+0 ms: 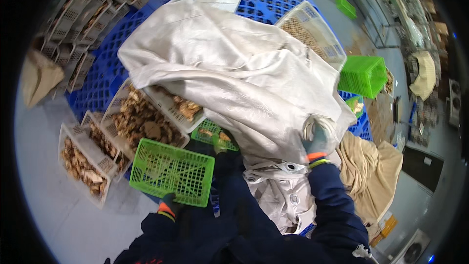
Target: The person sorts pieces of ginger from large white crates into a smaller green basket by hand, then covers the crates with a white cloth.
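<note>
My left hand (171, 202), in a dark glove with an orange cuff, grips the near rim of a green plastic basket (172, 165) tilted up at my left; its mesh bottom shows and nothing lies in it. With my right hand (317, 139), gloved and orange-cuffed, I clutch a bunched fold of a large white tarpaulin (234, 63). The tarpaulin drapes over a pile in front of me and hides most of it. A smaller green basket (199, 135) with a few brown pieces pokes out under its near edge, partly hidden by a dark-clad limb (227, 162).
White crates (181, 126) of brown knobbly pieces stand at the left, some on blue pallets (105, 80). Stacked crates (80, 14) rise far left. Nested green baskets (364, 76) stand right. Beige cloth (369, 171) and eyeleted white sheeting (288, 200) lie near my right arm.
</note>
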`<state>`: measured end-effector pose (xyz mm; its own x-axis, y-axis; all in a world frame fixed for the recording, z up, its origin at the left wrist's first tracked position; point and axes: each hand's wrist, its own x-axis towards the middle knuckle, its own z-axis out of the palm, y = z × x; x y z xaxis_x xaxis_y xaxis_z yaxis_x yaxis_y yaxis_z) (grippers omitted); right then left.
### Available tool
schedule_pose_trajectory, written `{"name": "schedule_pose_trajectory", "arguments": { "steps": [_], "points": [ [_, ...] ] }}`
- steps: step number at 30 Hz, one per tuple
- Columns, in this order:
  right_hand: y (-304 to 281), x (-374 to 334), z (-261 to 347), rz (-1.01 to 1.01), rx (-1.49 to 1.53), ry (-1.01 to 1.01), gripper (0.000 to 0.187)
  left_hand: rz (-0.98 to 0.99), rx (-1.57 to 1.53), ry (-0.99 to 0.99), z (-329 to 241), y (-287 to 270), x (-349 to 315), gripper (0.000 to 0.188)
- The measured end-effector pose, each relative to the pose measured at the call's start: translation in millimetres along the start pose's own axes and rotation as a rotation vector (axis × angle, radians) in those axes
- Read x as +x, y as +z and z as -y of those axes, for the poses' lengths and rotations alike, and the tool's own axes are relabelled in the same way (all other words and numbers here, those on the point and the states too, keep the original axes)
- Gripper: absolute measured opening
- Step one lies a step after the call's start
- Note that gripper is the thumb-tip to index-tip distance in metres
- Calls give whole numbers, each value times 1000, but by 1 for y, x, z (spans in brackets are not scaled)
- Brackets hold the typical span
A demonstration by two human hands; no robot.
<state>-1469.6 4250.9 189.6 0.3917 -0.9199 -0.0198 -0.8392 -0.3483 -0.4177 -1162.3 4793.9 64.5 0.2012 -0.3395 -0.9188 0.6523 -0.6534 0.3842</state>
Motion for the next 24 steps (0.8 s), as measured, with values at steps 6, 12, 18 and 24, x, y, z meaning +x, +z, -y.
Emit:
{"name": "schedule_pose_trajectory", "arguments": {
  "steps": [6,12,18,24],
  "points": [
    [120,-35,146,646,218,64,66,-161,-400,-167,-13,0,-7,26],
    [210,-52,102,624,-453,34,57,-39,1018,251,-93,57,-50,25],
    [233,-40,77,330,-299,29,19,-210,-301,-239,-74,52,-31,22],
    [161,-38,104,272,111,117,17,-213,291,64,-27,-7,-22,16]
  ]
}}
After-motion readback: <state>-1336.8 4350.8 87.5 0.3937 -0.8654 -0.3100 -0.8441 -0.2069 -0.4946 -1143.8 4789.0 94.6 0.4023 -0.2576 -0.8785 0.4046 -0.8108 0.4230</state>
